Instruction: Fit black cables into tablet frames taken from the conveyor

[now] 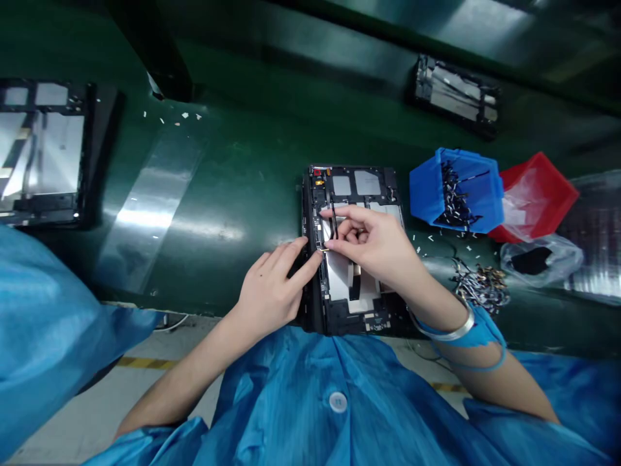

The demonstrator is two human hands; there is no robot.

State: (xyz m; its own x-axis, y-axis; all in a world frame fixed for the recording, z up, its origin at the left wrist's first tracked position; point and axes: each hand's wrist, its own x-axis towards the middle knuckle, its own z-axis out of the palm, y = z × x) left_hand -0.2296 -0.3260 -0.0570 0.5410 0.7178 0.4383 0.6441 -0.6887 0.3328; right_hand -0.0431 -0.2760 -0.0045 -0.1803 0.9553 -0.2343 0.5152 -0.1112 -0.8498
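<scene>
Blue smock [334, 401] at bottom; right hand [373, 243] pinches small gold-tipped part [323, 249] at open tablet frame [310, 304] edge, left hand [269, 291] touching it; internals [342, 186] exposed, no cover on; frame on worktop [233, 162].

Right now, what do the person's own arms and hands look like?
The left hand and right hand are bare, without gloves, and so are the forearms. They come out of loose, shiny blue coat sleeves. The right wrist wears a silver metal band with a blue strap and a thin blue cord.
</scene>
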